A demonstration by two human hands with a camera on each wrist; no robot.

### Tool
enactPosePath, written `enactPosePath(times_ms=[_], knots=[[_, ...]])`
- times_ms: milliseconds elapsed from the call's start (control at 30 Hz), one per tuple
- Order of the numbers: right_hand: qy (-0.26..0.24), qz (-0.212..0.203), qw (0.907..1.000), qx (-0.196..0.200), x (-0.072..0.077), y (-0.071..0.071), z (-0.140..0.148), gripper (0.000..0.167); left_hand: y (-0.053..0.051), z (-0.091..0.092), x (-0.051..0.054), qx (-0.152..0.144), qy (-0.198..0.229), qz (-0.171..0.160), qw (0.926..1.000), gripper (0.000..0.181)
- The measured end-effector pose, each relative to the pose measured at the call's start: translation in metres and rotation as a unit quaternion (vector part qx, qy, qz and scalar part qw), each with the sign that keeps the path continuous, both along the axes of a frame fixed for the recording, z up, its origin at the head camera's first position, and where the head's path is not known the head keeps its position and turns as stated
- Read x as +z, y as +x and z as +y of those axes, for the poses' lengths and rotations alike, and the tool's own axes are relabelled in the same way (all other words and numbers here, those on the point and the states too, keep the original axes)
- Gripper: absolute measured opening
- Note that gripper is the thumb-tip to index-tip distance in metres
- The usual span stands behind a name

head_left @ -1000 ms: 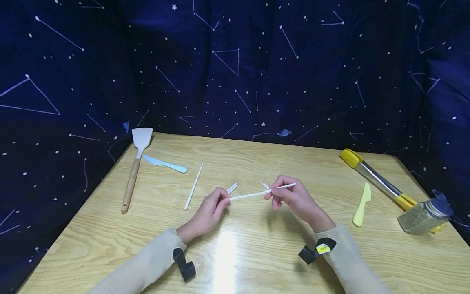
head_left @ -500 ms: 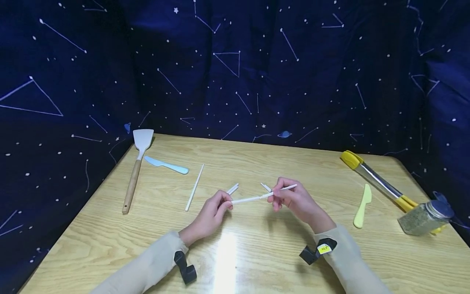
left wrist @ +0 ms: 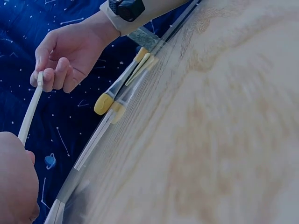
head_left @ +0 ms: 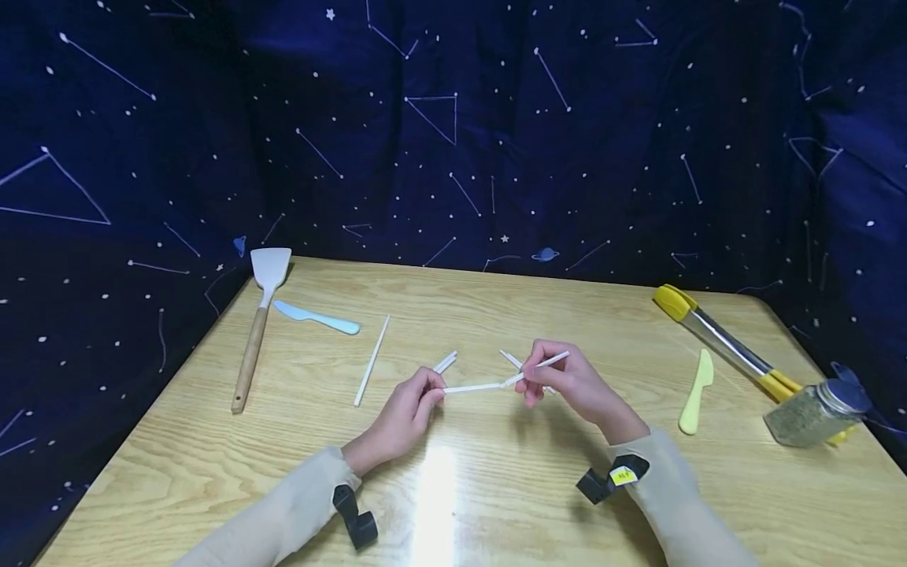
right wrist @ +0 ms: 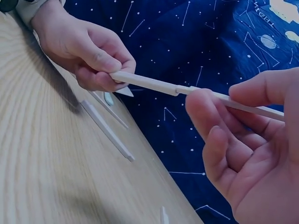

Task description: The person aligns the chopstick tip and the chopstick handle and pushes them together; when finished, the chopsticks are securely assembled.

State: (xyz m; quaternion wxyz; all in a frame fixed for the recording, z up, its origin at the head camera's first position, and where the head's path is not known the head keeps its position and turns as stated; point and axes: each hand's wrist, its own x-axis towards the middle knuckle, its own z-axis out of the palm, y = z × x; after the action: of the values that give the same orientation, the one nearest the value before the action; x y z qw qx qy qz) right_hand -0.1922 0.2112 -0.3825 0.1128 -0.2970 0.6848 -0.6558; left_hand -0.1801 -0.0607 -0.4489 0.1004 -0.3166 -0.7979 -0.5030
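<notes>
Near the middle of the table, my left hand (head_left: 411,402) pinches one white chopstick section (head_left: 471,389) by its end. My right hand (head_left: 560,382) holds another white chopstick section (head_left: 558,358) between thumb and fingers. Seen from the right wrist, a narrower tip on the right section (right wrist: 261,110) meets the end of the left section (right wrist: 147,84); whether it sits inside cannot be told. The two form a shallow bend, raised off the table. White sticks (head_left: 446,361) lie beyond my left hand, and more white sticks (head_left: 509,358) lie partly hidden behind my right hand.
Left on the table are a longer white stick (head_left: 372,361), a blue knife (head_left: 316,317) and a spatula (head_left: 255,339) with a wooden handle. Toward the right lie a yellow knife (head_left: 697,392), yellow-tipped tongs (head_left: 730,342) and a jar (head_left: 808,417) of dried herbs.
The right section has tilted more steeply and the joint between the two sections has dropped slightly, so the bend is sharper. Both hands keep their grip in nearly the same place.
</notes>
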Motion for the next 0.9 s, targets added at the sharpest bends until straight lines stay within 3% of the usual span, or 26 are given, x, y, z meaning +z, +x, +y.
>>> enactPosePath(times_ms=[233,567,900], knots=[[0.022,0.012,0.9997,0.001,0.0037,-0.0011,0.0024,0.012,0.0027,0.0016,0.003,-0.004,-0.014,0.016,0.9998,0.004],[0.047,0.016,0.9987,-0.016,0.0062,-0.0004,0.0026,0.013,0.0063,0.0049,0.003,-0.019,0.009,-0.026,0.9994,0.004],[0.049,-0.006,0.9985,-0.022,0.003,0.0006,0.0011,0.014,0.0082,0.0051,0.0022,-0.016,0.012,-0.039,0.999,0.007]])
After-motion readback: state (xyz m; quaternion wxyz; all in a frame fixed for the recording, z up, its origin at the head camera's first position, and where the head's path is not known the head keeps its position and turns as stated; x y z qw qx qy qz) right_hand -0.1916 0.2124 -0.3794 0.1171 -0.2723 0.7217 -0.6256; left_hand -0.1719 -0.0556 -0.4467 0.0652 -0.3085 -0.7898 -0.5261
